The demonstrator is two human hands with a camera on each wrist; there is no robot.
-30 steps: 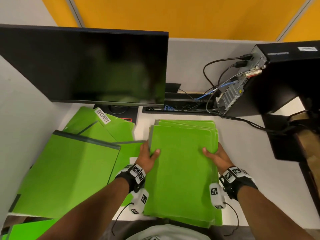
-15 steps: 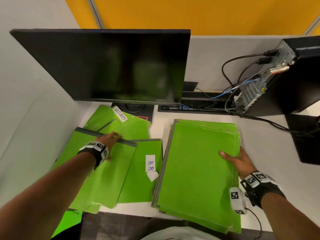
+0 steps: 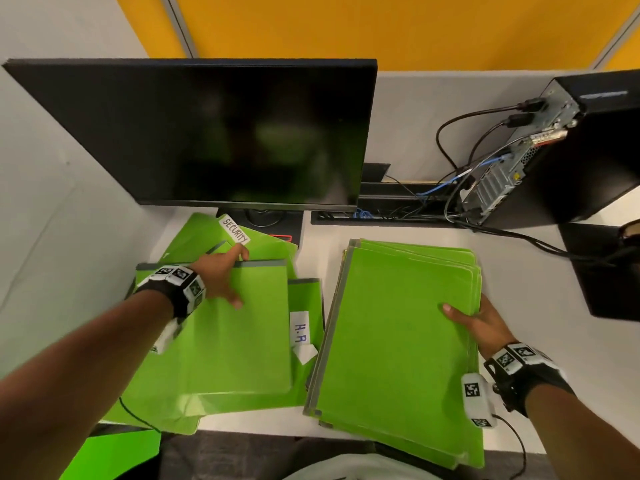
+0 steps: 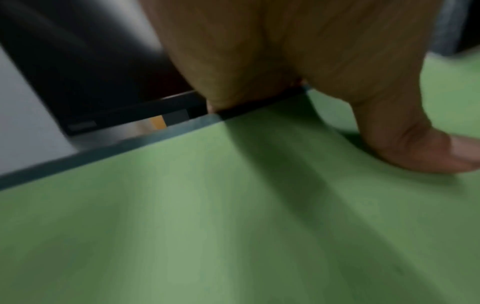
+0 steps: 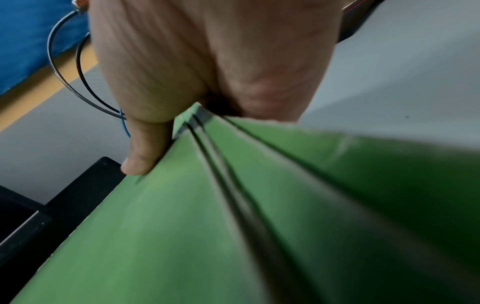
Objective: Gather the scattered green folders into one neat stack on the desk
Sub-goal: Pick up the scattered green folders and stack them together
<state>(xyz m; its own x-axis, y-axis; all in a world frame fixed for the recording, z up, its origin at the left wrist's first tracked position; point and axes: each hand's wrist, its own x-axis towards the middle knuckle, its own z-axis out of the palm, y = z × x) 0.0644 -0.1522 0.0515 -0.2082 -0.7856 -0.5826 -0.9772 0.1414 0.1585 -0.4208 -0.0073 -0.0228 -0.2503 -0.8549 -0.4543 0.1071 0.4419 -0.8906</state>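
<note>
A stack of green folders (image 3: 398, 327) lies at the middle right of the white desk (image 3: 519, 278), its near end over the front edge. My right hand (image 3: 485, 323) grips its right edge, thumb (image 5: 145, 148) on top and fingers under the stack (image 5: 182, 236). Loose folders overlap at the left. My left hand (image 3: 225, 275) holds the top loose folder (image 3: 235, 341) at its far grey spine, fingers hooked over the edge and thumb (image 4: 428, 152) flat on the cover (image 4: 207, 226). Beneath it lie a folder labelled H.R (image 3: 304, 296) and one labelled SECURITY (image 3: 266, 247).
A black monitor (image 3: 214, 133) stands behind the loose folders, its base partly under them. A computer tower (image 3: 588, 161) with cables (image 3: 460, 188) is at the back right. A grey partition closes the left side. Another green folder (image 3: 114, 455) shows below the desk's front left edge.
My left hand left the stack and reached left to the far edge of the top loose folder. The right hand kept hold of the stack's right edge. My head turned left.
</note>
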